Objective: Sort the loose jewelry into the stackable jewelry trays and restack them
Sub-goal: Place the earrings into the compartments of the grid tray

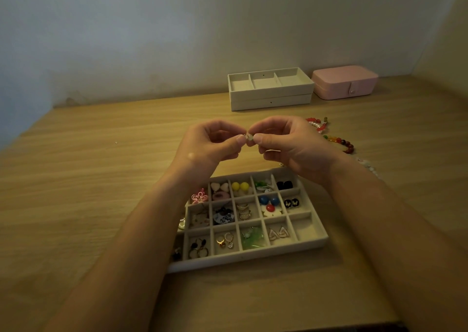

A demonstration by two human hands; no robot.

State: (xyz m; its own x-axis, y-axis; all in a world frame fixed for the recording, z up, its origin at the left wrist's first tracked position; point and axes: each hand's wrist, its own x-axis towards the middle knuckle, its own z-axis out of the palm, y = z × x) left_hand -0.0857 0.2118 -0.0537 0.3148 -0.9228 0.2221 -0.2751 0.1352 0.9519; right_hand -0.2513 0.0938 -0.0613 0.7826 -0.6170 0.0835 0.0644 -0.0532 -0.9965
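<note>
My left hand (pixel 210 144) and my right hand (pixel 291 144) meet above the table, both pinching one small pale green earring (pixel 247 138) between thumbs and forefingers. Below them lies a cream compartment tray (pixel 314 243) with several cells holding earrings and rings; its bottom-right cell is bare. It rests askew on another tray whose edge shows at the left. Loose bead bracelets (pixel 339 141) in red, orange and white lie on the wood to the right of my right hand.
Two stacked cream trays (pixel 271 96) with three open compartments stand at the back by the wall. A pink closed jewelry box (pixel 345 82) sits beside them on the right. A tiny white speck (pixel 116 143) lies on the wooden table at the left.
</note>
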